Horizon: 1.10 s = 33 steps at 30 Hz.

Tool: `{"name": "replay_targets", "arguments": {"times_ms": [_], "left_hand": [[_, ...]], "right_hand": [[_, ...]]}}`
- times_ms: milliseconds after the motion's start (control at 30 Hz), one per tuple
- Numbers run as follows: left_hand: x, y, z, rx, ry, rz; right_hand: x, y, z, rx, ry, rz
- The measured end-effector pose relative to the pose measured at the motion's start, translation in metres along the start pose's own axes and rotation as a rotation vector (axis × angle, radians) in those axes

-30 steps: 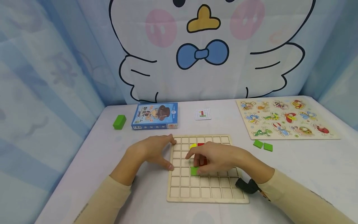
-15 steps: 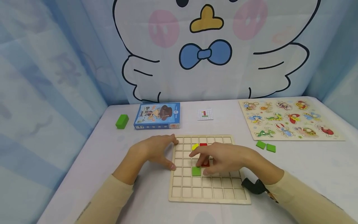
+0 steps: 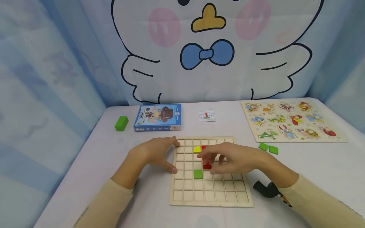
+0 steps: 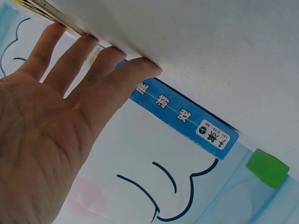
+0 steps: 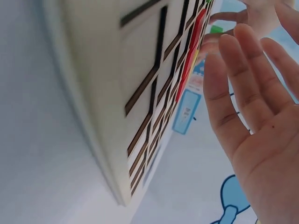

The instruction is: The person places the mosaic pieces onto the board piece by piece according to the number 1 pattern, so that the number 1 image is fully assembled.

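Observation:
A wooden grid board [image 3: 183,193] lies on the table before me. At its left edge my left hand [image 3: 157,153] rests with thumb and fingers spread, and the left wrist view shows those fingertips along the board's side. Over the board's middle hovers my right hand [image 3: 235,158], fingers loosely bent and nothing between them. Under its fingers a red piece [image 3: 207,166] is partly hidden. A yellow piece [image 3: 197,149] sits in a cell near the top, and a green square tile [image 3: 198,174] lies in a cell below and left of the red.
Behind the board are a blue game box [image 3: 158,117], a green block [image 3: 121,123] and a small pattern card [image 3: 206,116]. To the right lie two green tiles [image 3: 268,148] and an insect puzzle board [image 3: 292,118]. A printed curtain hangs behind the table.
My right hand has drawn back to the right, away from the green tile, and more of the red shows. The left hand stays at the board's edge.

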State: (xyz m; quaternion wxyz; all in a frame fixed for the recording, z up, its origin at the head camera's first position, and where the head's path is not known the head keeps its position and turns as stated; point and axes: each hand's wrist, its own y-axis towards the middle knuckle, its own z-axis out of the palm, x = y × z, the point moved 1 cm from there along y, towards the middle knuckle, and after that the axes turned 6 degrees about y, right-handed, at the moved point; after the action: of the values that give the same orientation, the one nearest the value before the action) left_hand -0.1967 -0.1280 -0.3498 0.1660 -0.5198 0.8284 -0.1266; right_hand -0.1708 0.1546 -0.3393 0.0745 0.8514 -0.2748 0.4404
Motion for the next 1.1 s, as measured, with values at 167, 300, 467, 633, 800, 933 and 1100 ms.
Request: {"name": "replay_targets", "arguments": {"times_ms": [167,300,467,633,800,933,1100], "left_hand": [[-0.002,0.002,0.001,0.005,-0.008,-0.016],[-0.003,0.003,0.001,0.003,-0.014,-0.024],[-0.002,0.002,0.001,-0.003,-0.015,-0.024],[-0.002,0.001,0.002,-0.003,-0.011,-0.035],[-0.003,-0.001,0.003,-0.004,-0.016,-0.047],[-0.002,0.001,0.003,-0.014,-0.01,-0.043],[-0.004,0.0,0.002,-0.004,-0.014,-0.044]], "right_hand": [[-0.008,-0.012,-0.007,-0.06,-0.015,-0.034],[-0.015,-0.018,-0.011,-0.102,-0.007,-0.043],[-0.024,-0.025,-0.012,-0.134,0.011,-0.039],[-0.025,-0.034,-0.019,-0.176,-0.029,-0.05],[-0.03,-0.043,-0.024,-0.202,-0.059,-0.053],[-0.035,-0.055,-0.027,-0.25,-0.101,-0.042],[-0.041,-0.069,-0.028,-0.283,-0.105,-0.034]]}}
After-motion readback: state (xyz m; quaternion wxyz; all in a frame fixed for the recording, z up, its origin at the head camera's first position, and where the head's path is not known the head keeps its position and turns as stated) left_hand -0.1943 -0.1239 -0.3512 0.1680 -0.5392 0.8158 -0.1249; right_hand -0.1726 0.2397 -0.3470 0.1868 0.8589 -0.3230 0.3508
